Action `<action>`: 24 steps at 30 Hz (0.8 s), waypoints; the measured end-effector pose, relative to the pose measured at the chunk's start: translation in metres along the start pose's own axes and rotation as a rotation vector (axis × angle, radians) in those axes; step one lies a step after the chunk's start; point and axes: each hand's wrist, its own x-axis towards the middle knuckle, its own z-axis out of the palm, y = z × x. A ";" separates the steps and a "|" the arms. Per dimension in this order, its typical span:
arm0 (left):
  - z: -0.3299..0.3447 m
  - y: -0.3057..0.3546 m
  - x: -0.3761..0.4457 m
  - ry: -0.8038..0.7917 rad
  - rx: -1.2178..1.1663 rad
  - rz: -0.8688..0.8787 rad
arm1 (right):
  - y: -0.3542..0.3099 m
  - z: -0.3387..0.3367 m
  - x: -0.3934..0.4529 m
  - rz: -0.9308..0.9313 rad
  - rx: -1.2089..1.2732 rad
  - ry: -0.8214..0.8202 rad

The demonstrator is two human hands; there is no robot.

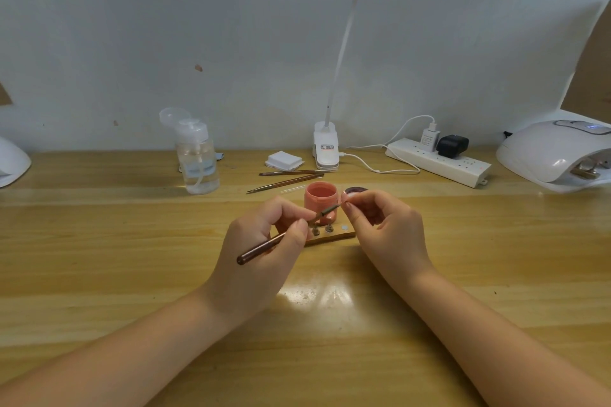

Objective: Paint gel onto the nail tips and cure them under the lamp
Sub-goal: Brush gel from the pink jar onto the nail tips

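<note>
Two hands meet above a wooden table (463,274): left hand (264,251) pinches a brush (284,236), its tip reaching the nail tip (346,200) pinched by right hand (386,228); pink gel jar (320,200) just behind; curing lamp (555,155) far right.

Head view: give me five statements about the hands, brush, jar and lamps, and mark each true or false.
1. The left hand holds the brush. True.
2. The right hand lies flat on the desk. False: it is raised, pinching a small item, probably a nail tip, at the brush's tip.
3. The pink jar stands open behind the hands. True.
4. The curing lamp sits in the middle of the desk. False: it sits at the far right.
5. Two spare brushes lie behind the jar. True.
</note>
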 end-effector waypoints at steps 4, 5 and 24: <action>0.000 0.001 0.000 0.026 -0.030 0.013 | -0.001 0.000 0.000 -0.017 -0.002 -0.003; 0.001 0.001 0.000 0.018 -0.029 0.006 | -0.001 0.000 0.000 -0.021 -0.003 -0.003; 0.000 0.001 0.000 0.040 -0.044 -0.002 | 0.000 0.000 0.000 -0.005 -0.023 0.010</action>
